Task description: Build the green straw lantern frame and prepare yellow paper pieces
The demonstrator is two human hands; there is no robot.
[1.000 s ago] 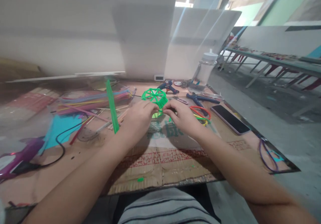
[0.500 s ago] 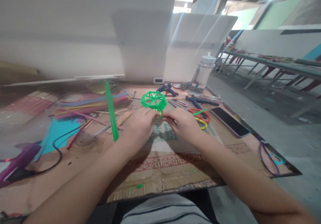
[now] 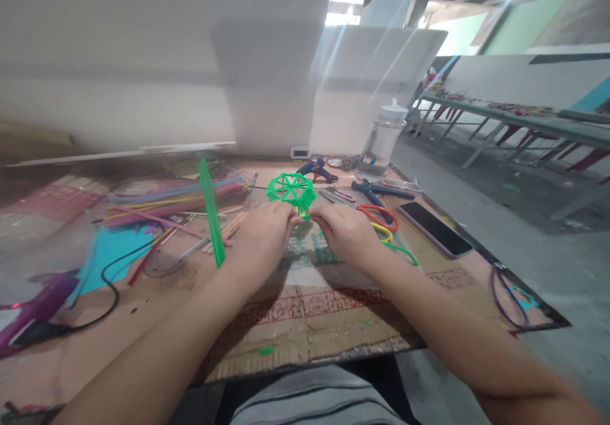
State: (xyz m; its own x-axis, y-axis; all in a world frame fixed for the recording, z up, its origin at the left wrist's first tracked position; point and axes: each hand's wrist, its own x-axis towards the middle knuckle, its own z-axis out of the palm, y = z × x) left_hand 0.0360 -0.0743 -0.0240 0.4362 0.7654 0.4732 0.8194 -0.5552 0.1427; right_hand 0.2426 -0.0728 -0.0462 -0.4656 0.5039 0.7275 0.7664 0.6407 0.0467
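Note:
A green wheel-shaped frame [image 3: 291,188] with spokes stands upright on a short stem in the middle of the table. My left hand [image 3: 269,231] is closed at its base, thumb and fingers pinching by the yellowish-green stem; the exact grip is partly hidden. My right hand [image 3: 345,231] is pinched closed just to the right of the stem. From behind that hand, a thin green strip [image 3: 403,252] curves out to the right; its other end is hidden by the fingers. Left of my left wrist is a bundle of green strips [image 3: 212,212].
Scissors [image 3: 388,218], pliers [image 3: 376,191], a phone [image 3: 434,229] and a water bottle [image 3: 381,145] lie or stand on the right. A blue glue gun [image 3: 320,169] is behind the frame. At left are coloured strips [image 3: 223,190], blue paper [image 3: 114,253] and a purple glue gun [image 3: 42,304].
My right hand has moved slightly away from my left. The free end of the green strip has swung from above the scissors handles down toward my right forearm.

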